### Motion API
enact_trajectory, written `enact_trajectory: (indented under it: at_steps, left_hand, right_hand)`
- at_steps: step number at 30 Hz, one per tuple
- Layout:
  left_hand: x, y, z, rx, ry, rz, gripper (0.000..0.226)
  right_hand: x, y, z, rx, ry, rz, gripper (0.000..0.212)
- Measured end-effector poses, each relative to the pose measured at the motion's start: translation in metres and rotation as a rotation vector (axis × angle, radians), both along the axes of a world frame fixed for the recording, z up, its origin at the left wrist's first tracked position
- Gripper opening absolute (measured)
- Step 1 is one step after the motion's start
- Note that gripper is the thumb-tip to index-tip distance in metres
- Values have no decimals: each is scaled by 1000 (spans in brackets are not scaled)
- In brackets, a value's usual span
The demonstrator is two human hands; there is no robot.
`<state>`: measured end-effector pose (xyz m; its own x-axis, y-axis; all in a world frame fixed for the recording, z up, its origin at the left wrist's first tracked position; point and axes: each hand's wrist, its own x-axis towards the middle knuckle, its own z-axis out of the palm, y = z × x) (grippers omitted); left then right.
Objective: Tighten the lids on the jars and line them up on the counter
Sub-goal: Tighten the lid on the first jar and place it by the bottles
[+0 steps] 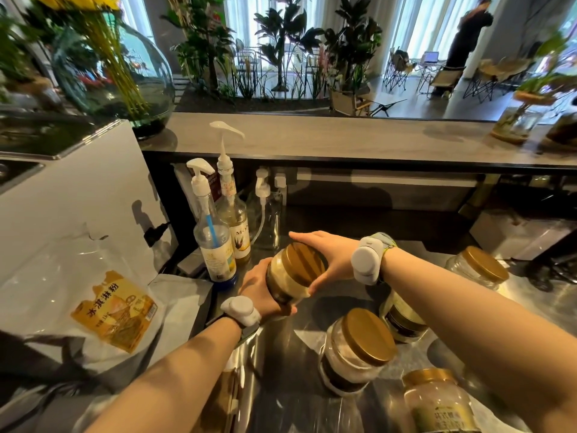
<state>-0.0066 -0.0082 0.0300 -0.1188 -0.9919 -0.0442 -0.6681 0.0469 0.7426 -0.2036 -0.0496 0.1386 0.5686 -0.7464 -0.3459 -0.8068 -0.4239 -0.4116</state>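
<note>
**Lid twist on held jar, four more jars loose on counter**

The clear round jar with tan contents (288, 278) is held up off the grey steel counter (281, 379), tilted, top toward the right. The left hand (257, 290) cups the jar body from below with its fingers curled round it. The right hand (332, 260) spans the flat gold screw lid (307, 262), thumb on the near rim and fingers over the far rim. This reads as a tightening grip.

Four other clear jars sit on the counter to the right:
- powder-filled jar (352, 357), just below the hands, gold lid on
- dark-labelled jar (402, 323), partly hidden behind the right forearm, lid not visible
- green-labelled jar (437, 404), at the bottom edge, gold lid on
- far jar (477, 270), well apart at the right, gold lid on

The four are scattered, not in a row. I cannot tell whether any of their lids is tight.

Progress looks early. One jar is in hand, and lining up is not yet done for any of them.

At the left are clear pump bottles (215, 245) and a yellow printed packet (115, 310).
</note>
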Motion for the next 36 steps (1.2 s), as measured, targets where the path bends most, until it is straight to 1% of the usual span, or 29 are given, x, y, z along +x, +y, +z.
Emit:
enact_trajectory:
  at_steps: [1,3,6,9,11,13,15,18,21,22,24,26,27,29,31,33,34,36]
  left_hand:
    - [-1,0,0,-2,1,-2,102]
    - [-1,-1,0,2,-5,-4,102]
    - [-1,-2,1,16,-20,-7,102]
    - [-1,-2,1,16,-11,-17,102]
    - [-1,-2,2,13,-9,-13,103]
    - [-2,-2,3,10,-13,-4,103]
    - [-3,-2,4,16,-22,2,102]
    - [-4,-3,4,35,-19,5,102]
    - [-2,-3,4,58,-12,-8,105]
    - [-1,-3,4,61,-2,-11,106]
    - [-1,-3,4,56,7,-21,105]
    - [-3,-3,5,54,11,-24,104]
    - [-3,-3,5,57,10,-22,103]
    - [-4,-2,6,63,11,-23,102]
    - [-4,-2,5,70,10,-31,104]
    - [-4,-2,4,74,9,-40,104]
    - [-4,-2,4,73,10,-39,103]
    - [-4,-2,3,64,21,-28,104]
  right_hand:
    - [0,0,1,-1,-9,20,110]
    - [0,-1,1,-26,3,72,112]
    - [0,-2,-1,-40,28,61,103]
    - [-3,-3,-4,-8,61,-24,93]
    - [-4,-2,-3,0,59,-43,97]
    - [-3,-2,-2,-13,28,1,107]
    - [-3,-1,-1,-17,13,50,111]
    - [-1,-2,-3,-24,29,50,103]
    - [0,-3,-3,0,77,-29,90]
    - [0,-3,-3,7,84,-50,89]
    - [0,-3,-3,7,55,-48,101]
    - [-1,-2,-2,4,14,12,113]
    - [-2,-2,-1,1,11,41,113]
    - [-2,-3,-5,2,13,51,107]
    - [-2,-3,-8,5,34,0,99]
    - [-3,-4,-8,34,59,-65,97]
    - [-5,-4,-7,48,57,-79,98]
    - [-6,-2,-4,39,15,-42,108]
